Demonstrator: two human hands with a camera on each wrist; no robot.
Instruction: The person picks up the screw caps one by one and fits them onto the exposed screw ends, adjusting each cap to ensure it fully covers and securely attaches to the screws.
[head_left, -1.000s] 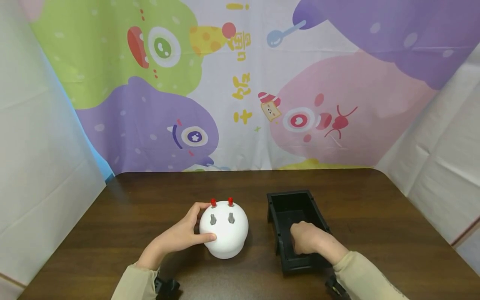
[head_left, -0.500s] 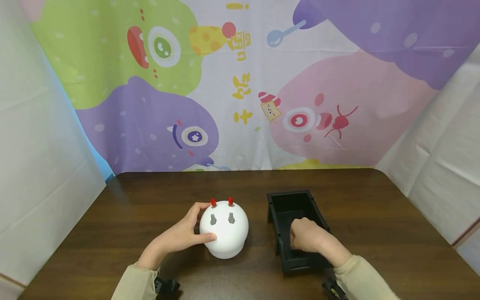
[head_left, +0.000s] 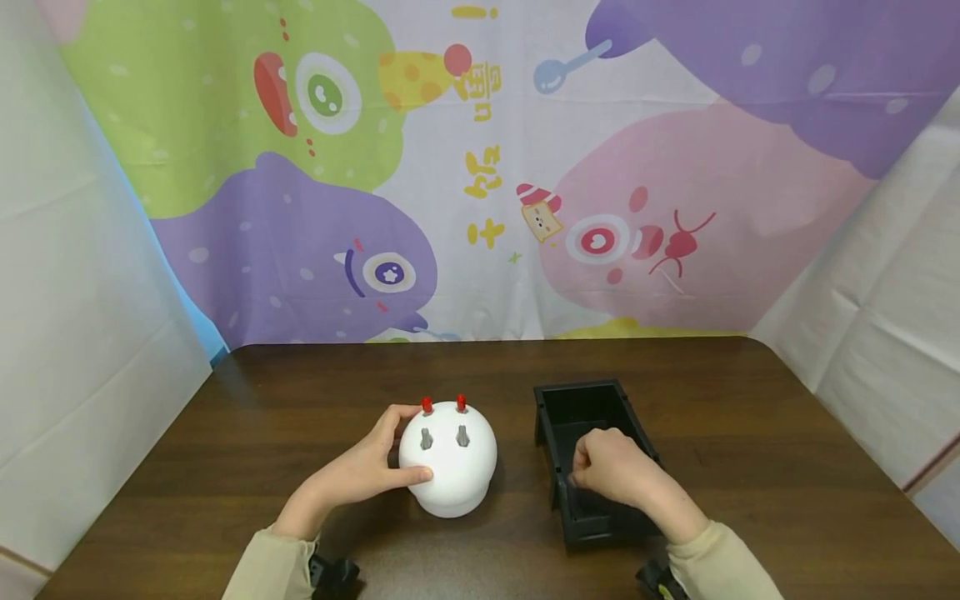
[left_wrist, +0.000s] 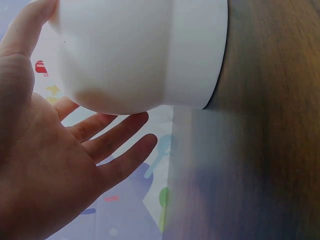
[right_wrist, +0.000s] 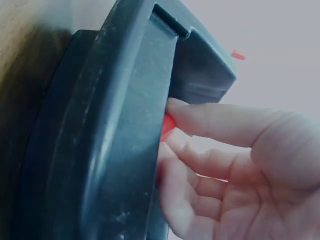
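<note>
A white rounded dome (head_left: 457, 479) on a narrower base stands on the table, with two red pegs (head_left: 461, 404) and two grey pegs (head_left: 462, 436) sticking up from it. My left hand (head_left: 356, 475) holds the dome from the left, thumb in front and fingers behind; in the left wrist view several fingers (left_wrist: 120, 135) reach along its side. Over the black bin (head_left: 585, 408), my right hand (head_left: 618, 471) pinches a small red piece (right_wrist: 167, 126) between thumb and fingertips. Most of that piece is hidden by the bin wall and the fingers.
The brown wooden table (head_left: 300, 383) carries the dome and, to its right, the bin with raised walls. A patterned cloth (head_left: 480, 167) hangs at the back, with white cloth (head_left: 90, 292) at both sides. The bin's inside is partly hidden by the right hand.
My right hand has risen a little inside the bin and shifted left toward its left wall, its fingertips now showing. The left hand and the dome have not moved.
</note>
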